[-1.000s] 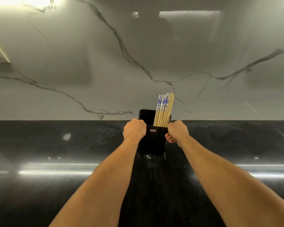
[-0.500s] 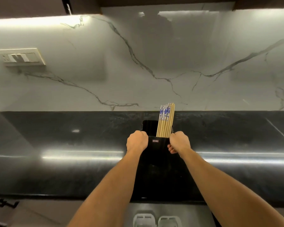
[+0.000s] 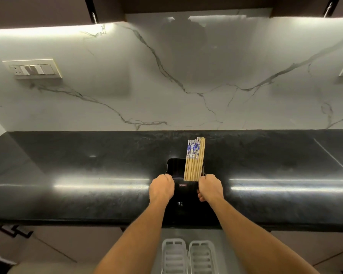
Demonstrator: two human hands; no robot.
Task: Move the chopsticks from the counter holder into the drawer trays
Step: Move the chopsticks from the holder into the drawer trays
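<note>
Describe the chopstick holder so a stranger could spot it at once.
Find the black counter below the marble wall. Near its front edge, both hands (left, right) grip a black holder. Only it has chopsticks standing in its right side, some with blue-patterned tops.

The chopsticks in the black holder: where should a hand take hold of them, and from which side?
Grip the chopsticks at the patterned upper ends, coming from above. They stand bundled upright in the right compartment of the black holder, so only the tops are exposed.
</note>
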